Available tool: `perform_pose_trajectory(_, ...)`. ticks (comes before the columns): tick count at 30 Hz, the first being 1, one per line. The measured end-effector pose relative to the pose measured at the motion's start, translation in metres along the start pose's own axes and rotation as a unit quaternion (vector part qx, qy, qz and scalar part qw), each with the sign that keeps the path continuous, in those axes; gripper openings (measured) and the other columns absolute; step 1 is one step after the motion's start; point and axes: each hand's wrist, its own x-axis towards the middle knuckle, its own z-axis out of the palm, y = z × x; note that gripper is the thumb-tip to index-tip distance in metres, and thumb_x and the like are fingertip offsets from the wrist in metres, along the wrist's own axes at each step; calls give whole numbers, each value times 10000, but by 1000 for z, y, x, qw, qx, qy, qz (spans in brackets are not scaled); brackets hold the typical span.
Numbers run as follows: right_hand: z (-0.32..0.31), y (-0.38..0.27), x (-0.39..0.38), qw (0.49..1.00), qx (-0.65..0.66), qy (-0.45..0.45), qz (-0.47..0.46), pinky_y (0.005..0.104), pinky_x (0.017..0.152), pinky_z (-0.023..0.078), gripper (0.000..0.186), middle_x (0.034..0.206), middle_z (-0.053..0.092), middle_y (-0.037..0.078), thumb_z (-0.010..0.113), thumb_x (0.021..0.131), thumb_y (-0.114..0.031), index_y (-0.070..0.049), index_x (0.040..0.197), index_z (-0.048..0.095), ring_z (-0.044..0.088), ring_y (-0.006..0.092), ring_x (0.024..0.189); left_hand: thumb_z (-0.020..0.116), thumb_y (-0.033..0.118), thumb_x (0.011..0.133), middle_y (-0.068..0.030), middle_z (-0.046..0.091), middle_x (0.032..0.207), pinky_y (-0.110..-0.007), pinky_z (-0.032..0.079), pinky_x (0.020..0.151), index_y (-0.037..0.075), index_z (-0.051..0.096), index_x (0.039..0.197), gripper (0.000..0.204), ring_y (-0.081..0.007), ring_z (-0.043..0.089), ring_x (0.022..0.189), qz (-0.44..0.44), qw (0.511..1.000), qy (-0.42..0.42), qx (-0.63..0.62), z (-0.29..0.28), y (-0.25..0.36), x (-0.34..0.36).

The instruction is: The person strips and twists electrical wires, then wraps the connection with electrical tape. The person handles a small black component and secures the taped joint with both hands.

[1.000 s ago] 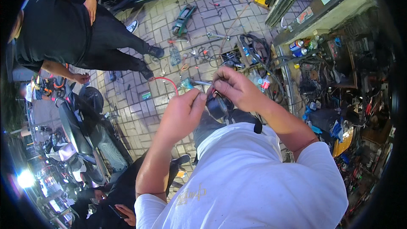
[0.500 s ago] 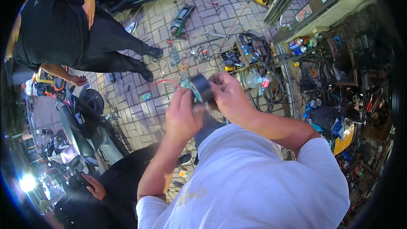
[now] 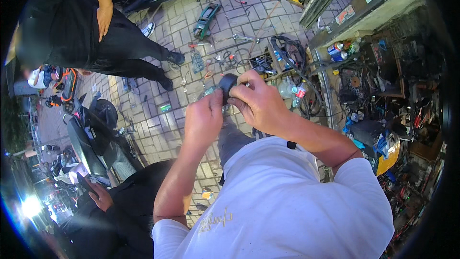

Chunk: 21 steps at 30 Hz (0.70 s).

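In front of my body, both hands meet at a roll of black tape [image 3: 227,86], a wide shiny ring tilted on its side. My left hand [image 3: 205,117] grips it from the left, with thumb and fingers at its near edge. From the right, the bent fingers of my right hand [image 3: 261,101] pinch at the roll's side. A small greenish, partly see-through thing [image 3: 208,92] shows just beyond my left fingers; I cannot tell what it is or whether I hold it.
Tools lie on the brick paving [image 3: 158,151], among them a green jack-like tool [image 3: 206,20] and a wrench [image 3: 246,38]. Black hoses [image 3: 290,50] and bottles [image 3: 299,91] lie at right, beside cluttered shelving. One person [image 3: 129,38] stands far left; another [image 3: 124,211], holding a phone, is near left. Scooters [image 3: 91,144] stand left.
The tape roll has turned and moved slightly up between my hands. A red wire by my left hand is out of sight. The near person's hand now shows a phone; the standing person has shifted.
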Motion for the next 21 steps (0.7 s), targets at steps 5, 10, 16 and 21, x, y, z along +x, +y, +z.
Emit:
perform_pose_trajectory(5,2,15,5,998,46,9,-49,389,612,510,156,912,612,112,674,806,-115,-87,944,607,638,317,758,548,263,955,-97,513,576,-341,379,513,-42,595,784,353,-149,431,550,5,998,-54,-11,-6,10,7)
perform_pose_trajectory(10,-14,27,14,937,282,-95,180,304,627,487,175,817,629,70,583,919,-162,-11,1007,586,625,170,729,581,240,928,-75,510,659,-304,391,565,-29,595,877,274,-135,445,608,17,991,-116,-65,-17,17,5)
perform_pose_trajectory(16,2,30,-4,640,640,-93,415,234,396,364,141,728,596,41,571,927,-168,-54,1009,584,484,81,487,700,267,841,-52,551,783,-275,416,610,-6,593,961,316,-148,492,641,156,987,-24,-34,-12,14,-15)
perform_pose_trajectory(21,3,1,-7,792,498,-32,353,252,469,418,130,776,581,25,550,945,-127,-13,1009,555,517,103,553,693,249,839,-137,600,668,-378,458,534,28,628,819,231,-315,578,582,154,987,51,-9,2,-1,-18)
